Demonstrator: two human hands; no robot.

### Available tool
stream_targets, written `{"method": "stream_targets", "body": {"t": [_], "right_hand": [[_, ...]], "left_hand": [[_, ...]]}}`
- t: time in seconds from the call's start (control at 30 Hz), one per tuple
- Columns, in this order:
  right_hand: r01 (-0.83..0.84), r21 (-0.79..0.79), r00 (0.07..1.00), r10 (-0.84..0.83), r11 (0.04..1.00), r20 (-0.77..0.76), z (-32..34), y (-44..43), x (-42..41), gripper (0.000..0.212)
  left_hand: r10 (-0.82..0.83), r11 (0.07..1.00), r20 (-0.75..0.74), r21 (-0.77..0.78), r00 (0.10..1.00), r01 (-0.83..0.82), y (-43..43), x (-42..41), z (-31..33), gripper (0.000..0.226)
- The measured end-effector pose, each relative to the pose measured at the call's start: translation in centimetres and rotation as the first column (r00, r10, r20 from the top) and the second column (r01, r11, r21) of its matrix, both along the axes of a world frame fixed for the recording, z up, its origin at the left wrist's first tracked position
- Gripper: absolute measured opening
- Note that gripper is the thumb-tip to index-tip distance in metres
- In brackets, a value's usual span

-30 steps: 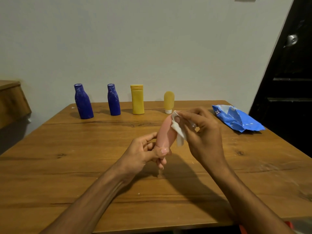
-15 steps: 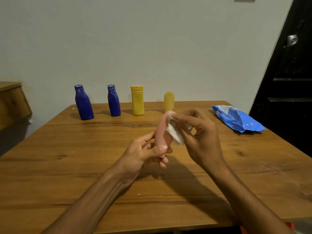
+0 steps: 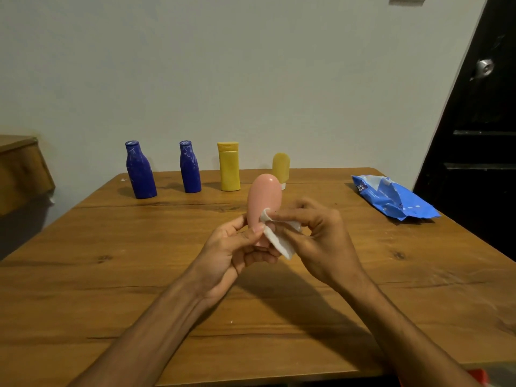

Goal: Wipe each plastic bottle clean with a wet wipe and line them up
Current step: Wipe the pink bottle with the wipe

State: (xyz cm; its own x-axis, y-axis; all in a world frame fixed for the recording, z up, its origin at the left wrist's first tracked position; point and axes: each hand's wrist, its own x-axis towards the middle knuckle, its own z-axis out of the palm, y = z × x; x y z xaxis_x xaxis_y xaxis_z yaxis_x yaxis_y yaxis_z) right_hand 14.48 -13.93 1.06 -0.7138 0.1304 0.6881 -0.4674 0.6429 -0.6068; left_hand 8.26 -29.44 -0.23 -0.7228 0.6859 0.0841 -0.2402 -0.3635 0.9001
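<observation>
My left hand [image 3: 234,247] grips the lower end of a pink plastic bottle [image 3: 264,198] held upright above the middle of the wooden table [image 3: 111,275]. My right hand [image 3: 318,238] pinches a folded white wet wipe [image 3: 279,237] and presses it on the bottle's lower right side. At the back of the table stands a row: two dark blue bottles [image 3: 140,170] [image 3: 190,167], a yellow bottle [image 3: 229,166] and a small yellow tube [image 3: 281,166] on its white cap, partly behind the pink bottle.
A blue wet wipe pack [image 3: 391,199] lies at the table's back right. A dark door [image 3: 480,121] stands to the right. A wooden piece of furniture [image 3: 19,169] sits at the left, past the table's edge. A grey wall rises behind the table.
My right hand has slid the wipe down the pink bottle, from its top to its lower part. The bottle now stands more upright, and its rounded top is uncovered.
</observation>
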Motion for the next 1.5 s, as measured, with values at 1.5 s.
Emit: {"method": "stream_targets", "body": {"t": [1.5], "right_hand": [[-0.062, 0.126, 0.997, 0.055, 0.99, 0.062, -0.1, 0.9, -0.3, 0.021]], "left_hand": [[0.077, 0.962, -0.186, -0.245, 0.98, -0.122, 0.2, 0.1, -0.2, 0.057]]}}
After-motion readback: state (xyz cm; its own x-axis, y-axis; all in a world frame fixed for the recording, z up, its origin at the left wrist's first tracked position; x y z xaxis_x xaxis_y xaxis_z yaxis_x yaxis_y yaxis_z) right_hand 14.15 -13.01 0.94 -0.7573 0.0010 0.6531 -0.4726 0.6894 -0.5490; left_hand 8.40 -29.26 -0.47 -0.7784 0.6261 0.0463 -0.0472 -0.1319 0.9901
